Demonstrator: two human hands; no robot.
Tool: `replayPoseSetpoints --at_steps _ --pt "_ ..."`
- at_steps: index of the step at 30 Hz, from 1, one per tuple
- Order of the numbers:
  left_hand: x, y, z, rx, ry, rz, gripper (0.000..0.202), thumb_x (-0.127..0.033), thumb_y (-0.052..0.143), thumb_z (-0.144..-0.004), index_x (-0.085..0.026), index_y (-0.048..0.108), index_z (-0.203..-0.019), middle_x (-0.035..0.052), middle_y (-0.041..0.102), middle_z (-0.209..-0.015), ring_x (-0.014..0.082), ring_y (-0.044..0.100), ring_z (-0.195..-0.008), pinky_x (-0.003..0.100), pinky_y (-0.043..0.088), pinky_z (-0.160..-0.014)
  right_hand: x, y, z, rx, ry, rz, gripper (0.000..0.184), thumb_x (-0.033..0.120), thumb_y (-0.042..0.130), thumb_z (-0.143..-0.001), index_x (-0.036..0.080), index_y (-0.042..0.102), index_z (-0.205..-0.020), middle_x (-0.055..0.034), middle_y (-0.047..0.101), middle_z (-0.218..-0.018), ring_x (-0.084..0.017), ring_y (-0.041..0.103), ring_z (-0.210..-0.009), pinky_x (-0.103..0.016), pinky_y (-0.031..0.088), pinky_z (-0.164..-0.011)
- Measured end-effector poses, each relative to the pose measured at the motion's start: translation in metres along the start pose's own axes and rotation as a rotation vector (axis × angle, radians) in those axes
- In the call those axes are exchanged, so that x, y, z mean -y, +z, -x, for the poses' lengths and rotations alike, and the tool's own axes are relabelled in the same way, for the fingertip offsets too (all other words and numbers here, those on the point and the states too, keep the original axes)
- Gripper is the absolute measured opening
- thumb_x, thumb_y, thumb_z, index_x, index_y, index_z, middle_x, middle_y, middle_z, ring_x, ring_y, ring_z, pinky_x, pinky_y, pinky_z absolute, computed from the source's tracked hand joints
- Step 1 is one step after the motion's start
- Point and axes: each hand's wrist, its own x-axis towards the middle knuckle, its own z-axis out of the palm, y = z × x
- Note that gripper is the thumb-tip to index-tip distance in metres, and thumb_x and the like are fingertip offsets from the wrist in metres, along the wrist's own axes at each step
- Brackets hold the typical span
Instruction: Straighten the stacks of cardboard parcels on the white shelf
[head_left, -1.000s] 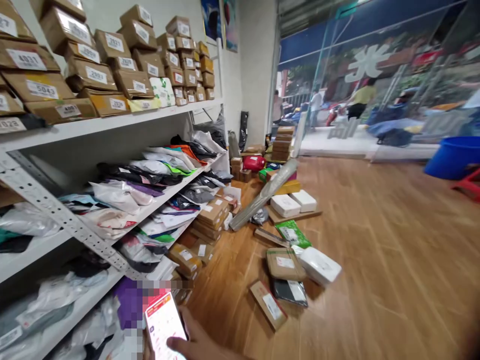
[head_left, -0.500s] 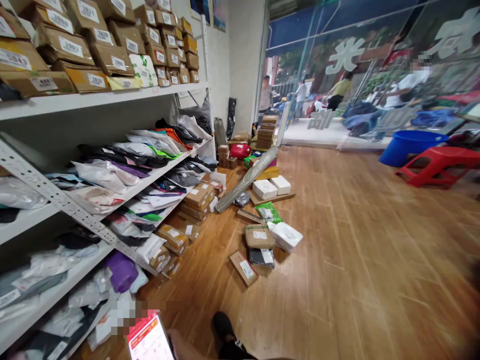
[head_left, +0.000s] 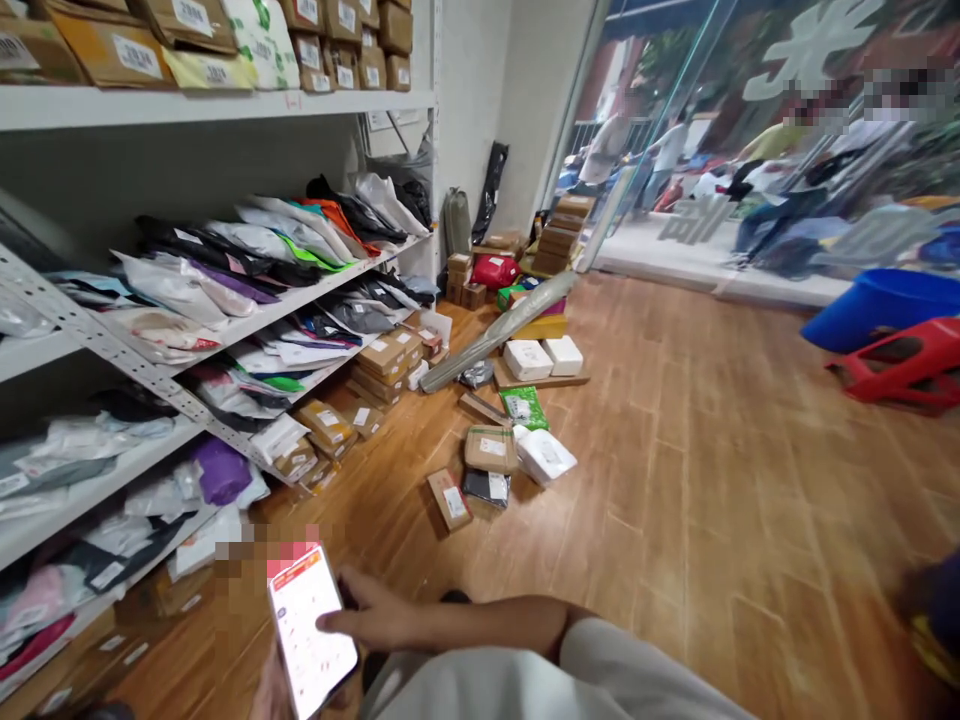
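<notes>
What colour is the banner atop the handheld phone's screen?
Red-orange banner, above the bright white phone screen; head view.

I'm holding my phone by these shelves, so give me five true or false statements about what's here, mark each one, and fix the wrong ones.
1. The left hand holds the phone. True.
2. The right hand hangs well away from the phone. False: the right hand has a fingertip over the screen.
3. The phone's screen is dark. False: it is lit, mostly white with a red band near the top.
4. The blue bin is beside the red stool. True.
5. The green package is on the upper shelf among the boxes. False: the green package is down among the parcels on the floor.
</notes>
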Motion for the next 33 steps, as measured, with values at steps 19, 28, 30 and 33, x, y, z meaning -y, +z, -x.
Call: replayPoseSetpoints --at_steps 19,28,30,33 --pt "0.043 0.097 0.004 -0.148 -0.004 -0.059 0.084 -0.055 0.082 -0.051 -0.028 0.059 -0.128 0.0034 0.072 -0.097 0.0312 0.067 -0.086 0.036 0.059 -0.062 0.016 -0.093 0.048 0.001 -0.059 -0.020 0.046 0.025 0.079 -0.066 0.017 0.065 -0.110 -0.0037 0.068 -0.104 -0.023 0.062 -0.095 -0.039 0.049 -0.088" --pt "0.032 0.108 0.003 -0.120 -0.032 -0.097 0.092 -0.057 0.082 -0.047 -0.030 0.057 -0.131 0.0038 0.072 -0.107 0.0305 0.066 -0.080 0.035 0.057 -0.052 0.027 -0.094 0.047 0.004 -0.041 -0.046 0.043 0.021 0.079 -0.067 0.017 0.066 -0.108 -0.0019 0.067 -0.101 -0.021 0.062 -0.095 -0.037 0.049 -0.091" --pt "0.031 0.109 0.001 -0.128 -0.046 -0.100 0.095 -0.057 0.084 -0.042 -0.031 0.058 -0.130 0.0028 0.072 -0.107 0.0309 0.066 -0.084 0.035 0.057 -0.053 0.026 -0.096 0.047 0.000 -0.042 -0.055 0.042 0.021 0.079 -0.067 0.017 0.067 -0.107 -0.0018 0.067 -0.102 -0.021 0.062 -0.096 -0.036 0.049 -0.091" --pt "0.031 0.112 -0.001 -0.126 -0.045 -0.100 0.090 -0.056 0.086 -0.041 -0.032 0.062 -0.124 0.0015 0.072 -0.105 0.0294 0.066 -0.085 0.032 0.058 -0.055 0.025 -0.099 0.047 -0.023 -0.056 -0.052 0.043 0.022 0.081 -0.067 0.018 0.066 -0.107 -0.0016 0.067 -0.102 -0.021 0.062 -0.096 -0.036 0.049 -0.090"
